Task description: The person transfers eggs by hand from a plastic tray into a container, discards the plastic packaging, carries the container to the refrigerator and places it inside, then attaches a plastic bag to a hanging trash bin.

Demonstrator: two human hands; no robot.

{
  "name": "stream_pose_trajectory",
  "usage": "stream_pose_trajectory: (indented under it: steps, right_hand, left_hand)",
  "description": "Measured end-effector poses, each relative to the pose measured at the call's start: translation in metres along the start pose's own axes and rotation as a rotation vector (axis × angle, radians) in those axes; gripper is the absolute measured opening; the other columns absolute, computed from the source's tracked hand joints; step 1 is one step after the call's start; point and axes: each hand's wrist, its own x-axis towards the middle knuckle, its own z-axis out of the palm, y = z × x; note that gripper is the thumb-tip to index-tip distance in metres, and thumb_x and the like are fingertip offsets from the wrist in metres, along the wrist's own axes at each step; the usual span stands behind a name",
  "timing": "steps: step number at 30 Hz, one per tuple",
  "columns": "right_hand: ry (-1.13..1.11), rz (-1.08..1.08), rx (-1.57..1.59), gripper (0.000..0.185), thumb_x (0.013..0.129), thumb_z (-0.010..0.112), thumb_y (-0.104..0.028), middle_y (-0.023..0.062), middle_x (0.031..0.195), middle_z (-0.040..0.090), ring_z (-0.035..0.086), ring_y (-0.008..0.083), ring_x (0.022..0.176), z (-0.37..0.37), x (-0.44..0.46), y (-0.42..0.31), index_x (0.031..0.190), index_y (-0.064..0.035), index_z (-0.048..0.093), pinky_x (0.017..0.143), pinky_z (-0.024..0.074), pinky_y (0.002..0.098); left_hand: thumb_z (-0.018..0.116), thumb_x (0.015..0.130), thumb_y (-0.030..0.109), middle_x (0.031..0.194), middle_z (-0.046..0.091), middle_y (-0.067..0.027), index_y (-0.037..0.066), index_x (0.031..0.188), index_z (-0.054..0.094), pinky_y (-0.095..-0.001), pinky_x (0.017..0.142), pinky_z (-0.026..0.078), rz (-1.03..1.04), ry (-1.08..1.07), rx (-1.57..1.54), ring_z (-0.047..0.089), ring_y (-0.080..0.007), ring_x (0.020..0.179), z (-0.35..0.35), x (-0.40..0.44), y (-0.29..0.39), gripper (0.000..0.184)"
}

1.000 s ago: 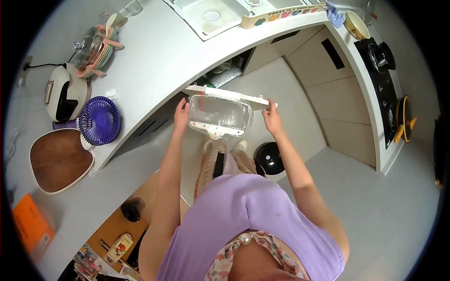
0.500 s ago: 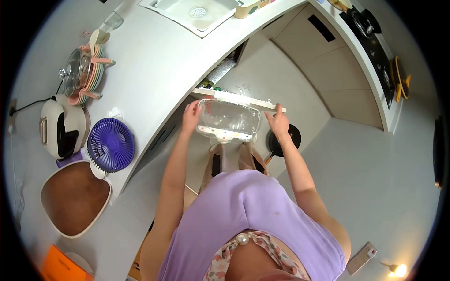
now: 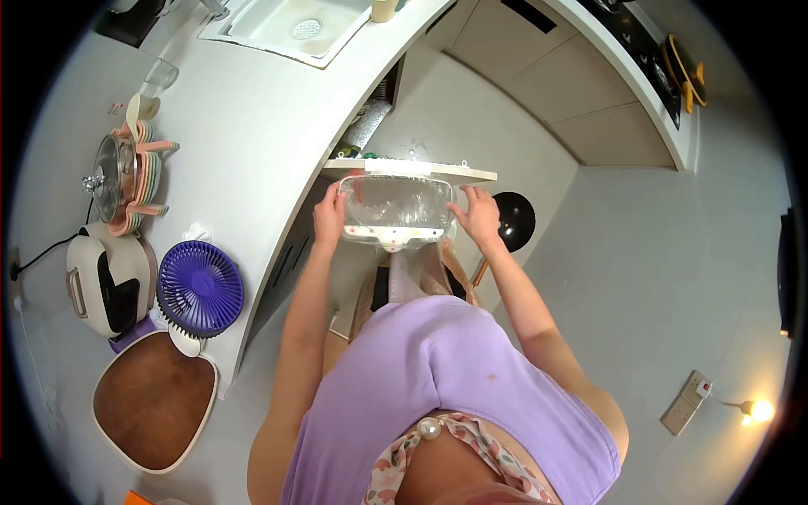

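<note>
A clear plastic bin (image 3: 397, 204) with a dotted white lower band hangs at the inner side of an opened cabinet door (image 3: 471, 174). My left hand (image 3: 329, 216) is closed around the bin's left edge, its fingertips at the upper left corner. On the other side is my right hand (image 3: 478, 217), fingers apart, with the thumb at the bin's right edge. The bin looks empty. Above its rim, a white clip (image 3: 397, 167) sits over the door's top edge.
On the left counter (image 3: 244, 118) are a purple fan (image 3: 200, 289), a cream appliance (image 3: 109, 278) and a glass-lidded pot (image 3: 114, 177). A sink (image 3: 290, 25) lies behind. A black pan (image 3: 513, 220) is low at the right, near a brown-topped stool (image 3: 156, 401) at far left.
My right hand has left the door's right end and moved to the bin's right side. My left hand remains at the left edge. The camera view has turned and shifted.
</note>
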Motion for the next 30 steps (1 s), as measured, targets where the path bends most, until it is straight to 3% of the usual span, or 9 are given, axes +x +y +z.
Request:
stream_pose_trajectory:
  steps: [4, 5, 8, 11, 15, 21, 24, 28, 30]
  right_hand:
    - [0.134, 0.074, -0.051, 0.048, 0.075, 0.065, -0.04, 0.0131, 0.094, 0.058, 0.055, 0.0273, 0.091, -0.007, 0.013, -0.019, 0.107, -0.0056, 0.055, 0.076, 0.0443, 0.0368]
    - [0.312, 0.027, -0.073, 0.041, 0.075, 0.064, -0.036, 0.0111, 0.093, 0.058, 0.054, 0.026, 0.09, -0.019, 0.028, -0.023, 0.104, -0.0071, 0.058, 0.077, 0.0432, 0.0356]
    - [0.232, -0.061, -0.25, 0.032, 0.074, 0.064, -0.028, 0.0082, 0.092, 0.057, 0.054, 0.0261, 0.09, -0.008, 0.055, 0.019, 0.1, -0.0091, 0.061, 0.079, 0.0425, 0.0365]
    - [-0.053, 0.077, -0.02, 0.025, 0.074, 0.062, -0.021, 0.0058, 0.09, 0.057, 0.054, 0.0261, 0.089, -0.004, 0.043, 0.034, 0.097, -0.0102, 0.063, 0.079, 0.0432, 0.0372]
    - [-0.046, -0.006, 0.091, 0.024, 0.075, 0.064, -0.017, 0.0072, 0.083, 0.057, 0.054, 0.0268, 0.081, -0.006, -0.001, 0.029, 0.098, -0.0093, 0.064, 0.072, 0.0442, 0.0375]
    - [-0.071, -0.031, 0.047, 0.028, 0.073, 0.067, -0.027, 0.0014, 0.079, 0.057, 0.054, 0.0218, 0.079, -0.005, -0.06, -0.002, 0.097, -0.0125, 0.066, 0.068, 0.0417, 0.0346]
    - [-0.062, 0.027, 0.055, 0.029, 0.07, 0.069, -0.027, 0.001, 0.08, 0.059, 0.054, 0.0213, 0.079, -0.004, -0.077, -0.019, 0.095, -0.0127, 0.067, 0.07, 0.0406, 0.0345]
    - [-0.036, 0.1, 0.1, 0.032, 0.068, 0.072, -0.027, 0.0013, 0.081, 0.06, 0.054, 0.0216, 0.081, -0.001, -0.097, -0.03, 0.095, -0.0119, 0.066, 0.072, 0.0401, 0.0342]
    - [0.004, 0.109, 0.125, 0.033, 0.067, 0.072, -0.027, 0.0011, 0.081, 0.06, 0.055, 0.0217, 0.081, 0.003, -0.103, -0.035, 0.096, -0.0119, 0.066, 0.072, 0.0403, 0.0343]
  left_hand:
    - [0.055, 0.088, 0.019, 0.086, 0.063, -0.0205, 0.012, 0.114, 0.054, -0.0397, 0.067, 0.049, -0.008, 0.011, 0.033, 0.062, -0.0374, 0.081, 0.005, 0.001, -0.004, 0.027]
    - [0.055, 0.088, 0.019, 0.087, 0.063, -0.0204, 0.013, 0.114, 0.054, -0.0396, 0.067, 0.049, -0.009, 0.016, 0.03, 0.062, -0.0373, 0.081, 0.005, 0.002, -0.002, 0.027]
    - [0.054, 0.088, 0.019, 0.086, 0.062, -0.0209, 0.013, 0.115, 0.054, -0.042, 0.068, 0.048, -0.026, -0.012, 0.023, 0.06, -0.0392, 0.083, 0.001, -0.006, -0.005, 0.027]
    - [0.055, 0.087, 0.018, 0.088, 0.062, -0.0205, 0.012, 0.115, 0.054, -0.0425, 0.07, 0.047, -0.016, -0.004, -0.005, 0.059, -0.0399, 0.085, -0.002, 0.001, -0.004, 0.028]
    - [0.055, 0.087, 0.017, 0.092, 0.062, -0.0193, 0.011, 0.114, 0.056, -0.0409, 0.072, 0.047, -0.01, -0.032, 0.005, 0.059, -0.0383, 0.087, -0.016, -0.004, -0.004, 0.028]
    - [0.056, 0.086, 0.013, 0.092, 0.063, -0.0164, 0.009, 0.112, 0.058, -0.0395, 0.074, 0.047, 0.276, 0.095, 0.079, 0.06, -0.0348, 0.085, -0.029, -0.009, -0.021, 0.026]
    - [0.058, 0.085, 0.013, 0.088, 0.063, -0.0169, 0.007, 0.106, 0.06, -0.0399, 0.072, 0.047, 0.013, 0.086, 0.007, 0.06, -0.0351, 0.082, -0.031, -0.012, -0.022, 0.022]
    - [0.06, 0.084, 0.015, 0.083, 0.063, -0.0182, 0.004, 0.096, 0.059, -0.0412, 0.068, 0.048, 0.05, 0.087, 0.027, 0.06, -0.0371, 0.077, -0.03, -0.012, -0.033, 0.016]
    - [0.058, 0.085, 0.016, 0.082, 0.062, -0.0185, 0.005, 0.092, 0.059, -0.0428, 0.065, 0.047, 0.176, 0.143, 0.106, 0.06, -0.0383, 0.075, -0.031, -0.014, -0.034, 0.014]
